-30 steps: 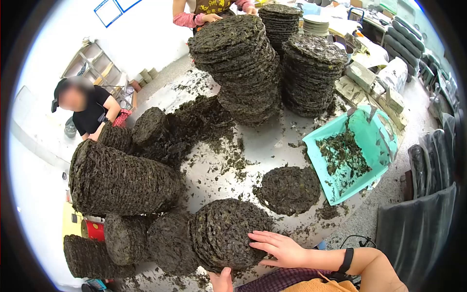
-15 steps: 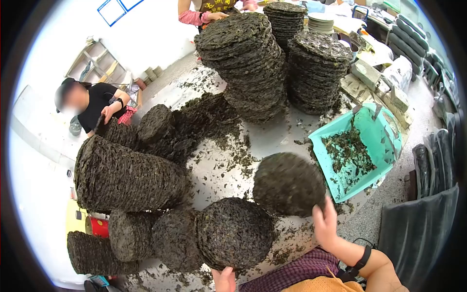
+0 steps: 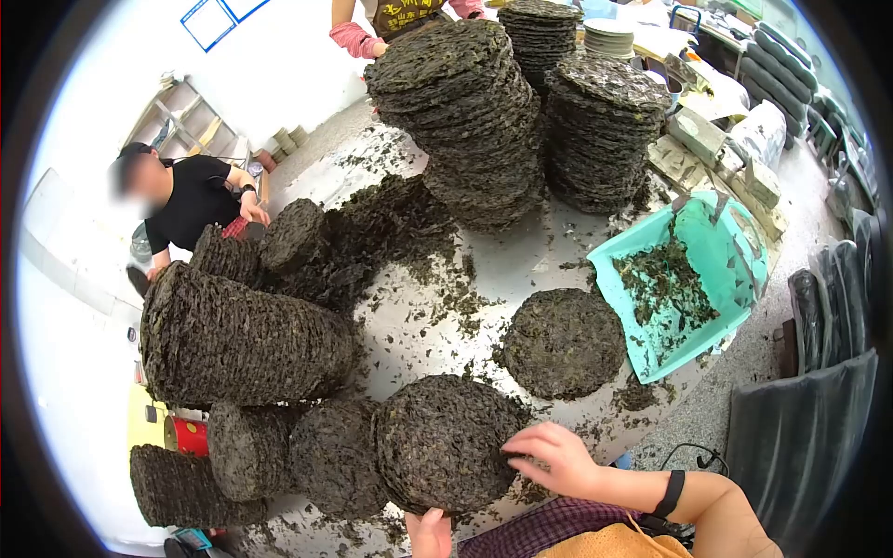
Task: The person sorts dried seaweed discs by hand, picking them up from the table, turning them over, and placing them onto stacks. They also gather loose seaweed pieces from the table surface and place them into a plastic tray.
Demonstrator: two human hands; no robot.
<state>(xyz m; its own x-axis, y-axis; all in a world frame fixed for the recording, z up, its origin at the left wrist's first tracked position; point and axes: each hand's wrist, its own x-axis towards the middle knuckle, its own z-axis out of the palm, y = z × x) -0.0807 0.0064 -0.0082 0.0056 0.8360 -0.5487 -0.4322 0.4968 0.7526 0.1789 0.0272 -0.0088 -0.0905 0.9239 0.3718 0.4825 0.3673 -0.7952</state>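
A pile of round dark seaweed sheets (image 3: 451,445) lies at the near centre. My left hand (image 3: 430,533) rests at its lower edge, thumb against the rim; its other fingers are hidden under it. At the pile's right edge is my right hand (image 3: 551,456), its fingers bent toward the rim; whether they pinch a sheet is too small to tell. Just beyond, a separate round seaweed disc (image 3: 564,342) lies flat on the white table (image 3: 409,325), beside the turquoise dustpan-like scoop (image 3: 651,357) holding seaweed scraps.
Tall seaweed stacks (image 3: 479,130) stand at the back, and another (image 3: 609,130) is right of them. A large stack on its side (image 3: 242,339) lies left. A person in black (image 3: 191,200) sits at the left; another person's pink sleeve (image 3: 353,39) shows behind the stacks.
My right hand has moved left from the separate disc to the near pile's edge. That disc, blurred before, now lies still. The person in black has lowered a hand.
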